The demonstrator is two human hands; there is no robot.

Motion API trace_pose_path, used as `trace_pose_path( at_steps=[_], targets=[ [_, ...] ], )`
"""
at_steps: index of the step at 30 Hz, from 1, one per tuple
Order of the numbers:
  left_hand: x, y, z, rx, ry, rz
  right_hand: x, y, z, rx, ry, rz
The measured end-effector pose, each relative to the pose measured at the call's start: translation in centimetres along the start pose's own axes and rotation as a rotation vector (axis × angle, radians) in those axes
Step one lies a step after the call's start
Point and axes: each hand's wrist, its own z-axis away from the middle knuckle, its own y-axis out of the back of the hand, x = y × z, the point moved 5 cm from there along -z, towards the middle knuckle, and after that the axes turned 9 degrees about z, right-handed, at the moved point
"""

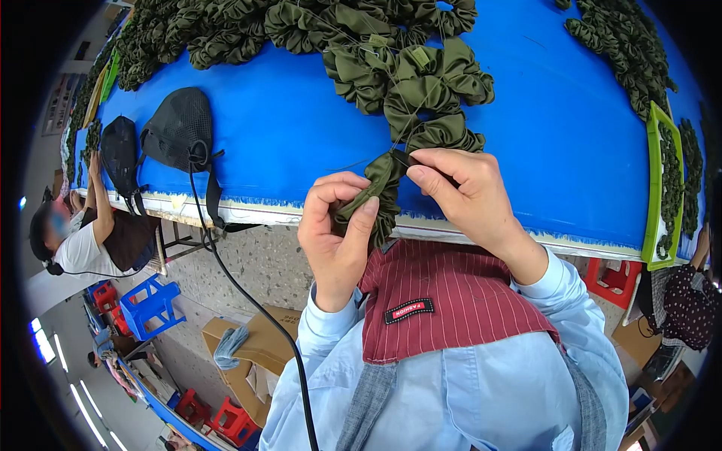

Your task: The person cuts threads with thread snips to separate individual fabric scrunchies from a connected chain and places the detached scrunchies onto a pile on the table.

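Observation:
My left hand [335, 229] is closed around a dark green satin scrunchie [385, 192] at the near edge of the blue-covered table. Just right of it, my right hand [470, 192] pinches with thumb and forefinger at the scrunchie's upper end. A small dark thing shows at those fingertips, too little of it to name. Loose threads run up from there to a heap of similar scrunchies [425, 94], several of them with small pale green tags.
Two black mesh bags [177, 131] lie left on the blue table [263, 124]. A black cable [248, 282] hangs over the edge. At right stands a lime-green tray [654, 225] beside more scrunchies [620, 49]. A co-worker [90, 233] sits at left. Below are a cardboard box [278, 338] and stools [150, 304].

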Motion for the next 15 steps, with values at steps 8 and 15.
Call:
trace_pose_path(
  at_steps=[8,15],
  targets=[
    [0.2,0.3,0.0,-0.031,-0.035,-0.022,-0.4,0.3,-0.7,-0.114,0.029,0.090],
    [0.6,0.2,-0.1,-0.060,-0.104,-0.050,-0.2,0.8,-1.4,-0.258,0.071,0.179]
  ],
)
